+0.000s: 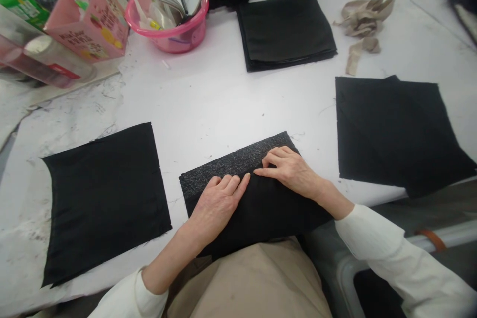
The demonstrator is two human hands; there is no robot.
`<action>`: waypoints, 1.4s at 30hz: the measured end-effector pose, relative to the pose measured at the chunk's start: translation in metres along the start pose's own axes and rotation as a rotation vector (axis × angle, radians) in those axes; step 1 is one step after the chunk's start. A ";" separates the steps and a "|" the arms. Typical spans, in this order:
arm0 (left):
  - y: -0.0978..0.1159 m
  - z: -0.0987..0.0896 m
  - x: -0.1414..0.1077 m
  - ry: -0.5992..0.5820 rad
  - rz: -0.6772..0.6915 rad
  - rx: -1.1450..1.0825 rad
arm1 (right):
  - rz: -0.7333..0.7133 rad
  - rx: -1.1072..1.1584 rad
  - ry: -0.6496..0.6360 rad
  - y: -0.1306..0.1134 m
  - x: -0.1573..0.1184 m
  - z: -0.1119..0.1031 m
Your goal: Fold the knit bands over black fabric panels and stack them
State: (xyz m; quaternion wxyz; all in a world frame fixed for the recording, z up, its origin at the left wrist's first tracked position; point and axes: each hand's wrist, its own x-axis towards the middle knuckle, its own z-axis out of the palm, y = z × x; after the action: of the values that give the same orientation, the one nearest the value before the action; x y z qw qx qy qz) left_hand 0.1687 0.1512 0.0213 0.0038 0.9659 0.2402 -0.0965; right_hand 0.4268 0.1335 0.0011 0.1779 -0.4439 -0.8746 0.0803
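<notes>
A black fabric panel [261,211] lies in front of me at the table edge, with a speckled dark grey strip [223,161] along its far side. My left hand [220,198] rests on it, fingers bent and close together, its thumb at the line where black meets grey. Just to the right, my right hand [288,171] has its fingers curled in and its thumb stretched along that same line. Both hands hold the cloth there, the thumb tips nearly meeting. Whether any cloth is pinched beneath the fingers is partly hidden.
Black fabric pieces lie left [108,203] and right [387,129]. A black fabric stack [286,25] sits at the back, near beige fabric strips [363,20]. A pink basin [167,35] holds notebooks; a pink box [89,20] and bottles [55,57] stand far left.
</notes>
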 end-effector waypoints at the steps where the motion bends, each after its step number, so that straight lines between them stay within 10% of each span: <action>1: 0.001 0.000 0.001 0.001 0.005 0.011 | 0.002 0.000 0.005 0.000 0.000 0.000; 12: 0.004 0.002 0.006 0.045 0.041 0.022 | 0.050 0.017 0.057 -0.001 -0.004 0.004; 20: 0.004 0.019 -0.006 0.304 0.047 -0.052 | 0.106 0.104 0.131 0.000 -0.006 0.011; 30: 0.010 0.005 0.004 0.104 0.014 -0.002 | 0.136 0.175 0.138 0.002 -0.005 0.009; 42: 0.012 0.017 -0.004 0.294 -0.017 -0.020 | 0.140 0.126 0.121 0.002 -0.008 0.011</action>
State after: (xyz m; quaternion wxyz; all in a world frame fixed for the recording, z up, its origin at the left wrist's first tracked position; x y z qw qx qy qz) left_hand 0.1682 0.1375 0.0045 -0.0227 0.9675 0.2472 0.0484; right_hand 0.4287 0.1286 -0.0114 0.2519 -0.4956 -0.8224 0.1206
